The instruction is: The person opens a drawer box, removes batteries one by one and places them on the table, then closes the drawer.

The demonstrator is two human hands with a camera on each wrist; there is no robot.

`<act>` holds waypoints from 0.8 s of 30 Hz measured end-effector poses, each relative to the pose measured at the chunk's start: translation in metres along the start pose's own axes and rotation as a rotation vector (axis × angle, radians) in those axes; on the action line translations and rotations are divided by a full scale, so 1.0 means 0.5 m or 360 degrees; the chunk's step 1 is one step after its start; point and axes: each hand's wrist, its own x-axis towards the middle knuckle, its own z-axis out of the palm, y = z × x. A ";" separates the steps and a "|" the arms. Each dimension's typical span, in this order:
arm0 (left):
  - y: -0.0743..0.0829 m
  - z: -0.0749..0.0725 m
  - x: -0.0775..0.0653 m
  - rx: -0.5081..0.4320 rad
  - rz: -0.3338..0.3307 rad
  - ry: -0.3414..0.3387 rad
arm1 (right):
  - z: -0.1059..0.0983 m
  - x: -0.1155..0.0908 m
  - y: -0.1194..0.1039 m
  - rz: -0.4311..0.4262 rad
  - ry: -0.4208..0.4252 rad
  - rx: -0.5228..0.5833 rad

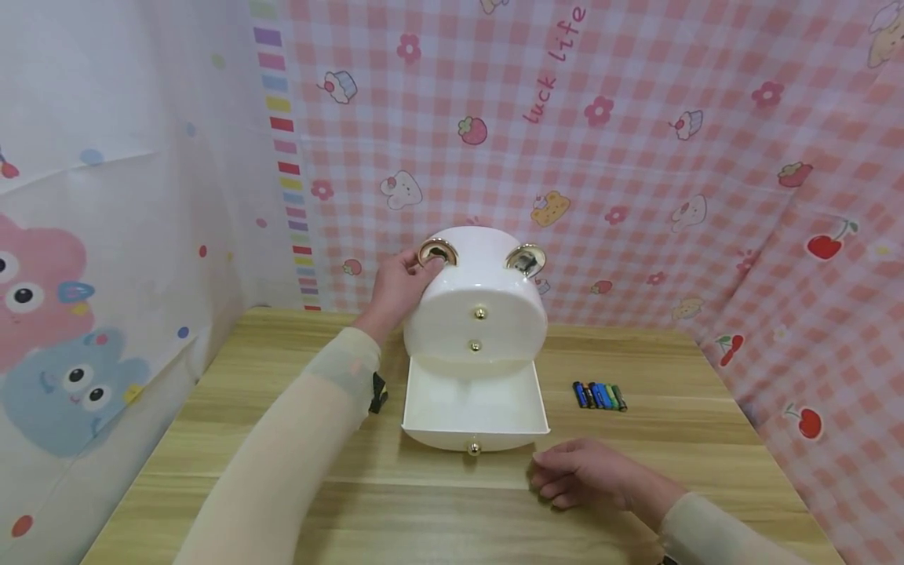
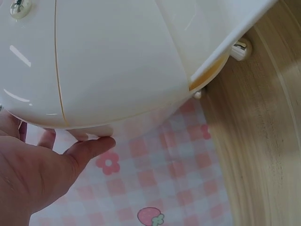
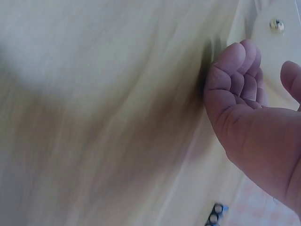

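A glossy white drawer box (image 1: pixel 475 322) with gold knobs and two round gold ears stands on the table. Its bottom drawer (image 1: pixel 469 396) is pulled out at the front, and the part I see inside holds nothing. My left hand (image 1: pixel 406 286) holds the box at its left ear (image 1: pixel 438 253), thumb in front; some fingers are hidden behind. In the left wrist view, the left hand (image 2: pixel 42 169) lies against the box's curved side. My right hand (image 1: pixel 582 475) hovers or rests by the drawer's front right corner, fingers loosely curled around nothing.
Several small batteries (image 1: pixel 599 395) lie in a row on the wooden table (image 1: pixel 438 518), right of the drawer. A black item (image 1: pixel 379 392) shows beside my left sleeve. Checked pink cloth (image 1: pixel 636 173) hangs behind and to the right, with white printed cloth (image 1: pixel 141 196) at the left.
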 end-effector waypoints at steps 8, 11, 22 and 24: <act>-0.002 -0.001 0.002 0.0003 -0.0006 -0.0013 | 0.052 0.023 -0.001 -0.0009 -0.0058 0.0056; 0.000 -0.001 0.002 0.0008 -0.0008 -0.0009 | 0.071 0.031 -0.008 -0.0016 -0.0088 0.0090; -0.001 -0.003 0.002 0.0054 -0.0004 -0.0016 | 0.123 0.061 -0.024 -0.0033 -0.0097 0.0186; -0.002 -0.003 0.003 0.0047 -0.0001 -0.0018 | 0.129 0.065 -0.024 -0.0040 -0.0089 0.0196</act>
